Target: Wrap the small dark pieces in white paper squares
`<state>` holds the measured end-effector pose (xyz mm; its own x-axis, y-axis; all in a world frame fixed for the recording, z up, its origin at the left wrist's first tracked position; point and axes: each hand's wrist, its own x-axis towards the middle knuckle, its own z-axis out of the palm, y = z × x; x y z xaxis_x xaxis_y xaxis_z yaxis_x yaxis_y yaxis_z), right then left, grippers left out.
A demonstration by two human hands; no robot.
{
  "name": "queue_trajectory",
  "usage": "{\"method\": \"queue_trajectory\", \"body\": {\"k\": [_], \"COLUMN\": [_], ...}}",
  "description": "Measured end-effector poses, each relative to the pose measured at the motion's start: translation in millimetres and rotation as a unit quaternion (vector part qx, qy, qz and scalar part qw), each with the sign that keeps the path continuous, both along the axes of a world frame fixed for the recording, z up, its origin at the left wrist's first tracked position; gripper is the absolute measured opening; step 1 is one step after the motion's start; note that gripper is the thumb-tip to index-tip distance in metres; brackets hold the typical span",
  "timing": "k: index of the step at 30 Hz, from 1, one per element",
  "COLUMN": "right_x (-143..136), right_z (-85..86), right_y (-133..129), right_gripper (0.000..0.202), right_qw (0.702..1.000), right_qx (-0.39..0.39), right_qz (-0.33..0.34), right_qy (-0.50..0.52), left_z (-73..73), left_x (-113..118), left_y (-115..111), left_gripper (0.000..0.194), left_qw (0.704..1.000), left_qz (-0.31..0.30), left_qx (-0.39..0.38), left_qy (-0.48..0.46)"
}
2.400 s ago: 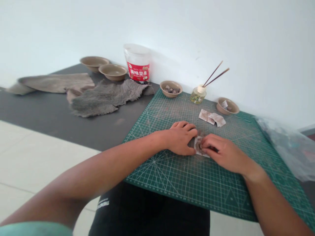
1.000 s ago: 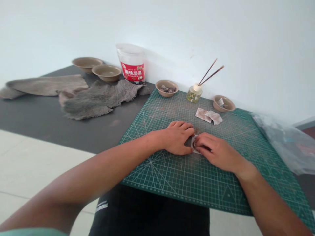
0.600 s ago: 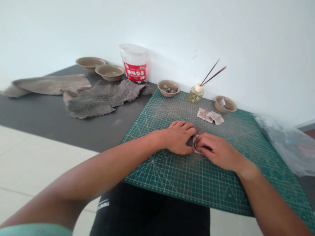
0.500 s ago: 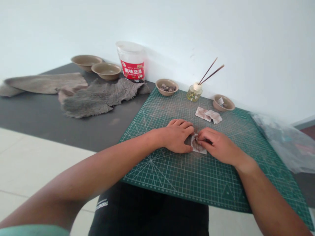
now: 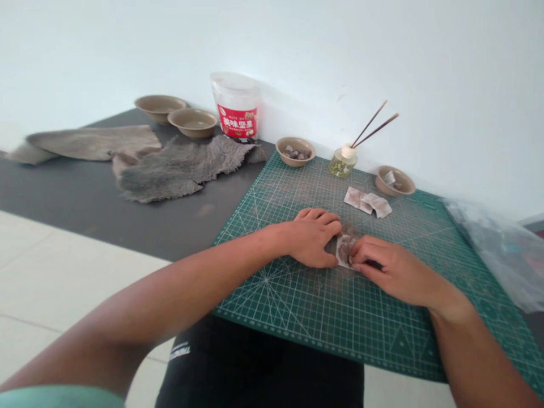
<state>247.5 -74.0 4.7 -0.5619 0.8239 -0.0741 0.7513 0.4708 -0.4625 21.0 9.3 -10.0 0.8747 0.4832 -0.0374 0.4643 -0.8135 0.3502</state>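
A small white sheet with brown stains lies on the green cutting mat. My left hand rests open on the mat to its left, thumb and fingertips at the sheet's edge. On the sheet's right side, my right hand is closed in a pinch, with its fingertips against the stained surface. A small piece seems to be in the pinch, mostly hidden by the fingers. Two more stained sheets lie farther back, partly overlapping.
Behind are a bowl of small stones, a reed diffuser and a bowl with pale pieces. Leftward lie a ragged grey cloth, two bowls and a plastic tub. A clear plastic bag sits at right.
My right hand has moved down and right across the sheet, uncovering more of its stained middle. My left hand stays at the left edge. The view has shifted slightly.
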Motion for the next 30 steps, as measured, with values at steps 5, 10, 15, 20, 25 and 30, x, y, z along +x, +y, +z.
{"method": "queue_trajectory", "body": {"k": [5,10,15,20,25,30], "right_x": [1.3,2.1,2.6,4.0,0.9,-2.0], "right_z": [0.7,1.7,1.6,2.6,0.6,-5.6], "right_y": [0.1,0.5,0.9,0.2,-0.4,3.7], "right_gripper": [0.01,0.011,0.012,0.011,0.012,0.014], "right_qw": [1.0,1.0,1.0,1.0,1.0,0.998], "right_qx": [-0.004,-0.006,-0.008,-0.003,0.01,0.05], "right_qz": [-0.005,-0.006,0.001,0.006,0.016,-0.021], "right_qy": [-0.002,-0.007,-0.008,-0.01,-0.011,0.006], "left_z": [0.0,-0.8,-1.8,-0.3,-2.1,-2.3], "left_x": [2.7,2.5,1.8,1.3,1.1,2.1], "left_y": [-2.6,-2.6,-2.3,-3.4,-3.3,-3.3], "left_gripper": [0.051,0.049,0.047,0.046,0.046,0.048], "left_qw": [1.0,1.0,1.0,1.0,1.0,1.0], "left_qz": [0.016,0.016,0.01,0.012,0.012,0.012], "left_qx": [0.004,-0.002,0.006,0.009,0.013,0.01], "left_qy": [-0.001,-0.007,-0.013,-0.011,-0.019,-0.012]}}
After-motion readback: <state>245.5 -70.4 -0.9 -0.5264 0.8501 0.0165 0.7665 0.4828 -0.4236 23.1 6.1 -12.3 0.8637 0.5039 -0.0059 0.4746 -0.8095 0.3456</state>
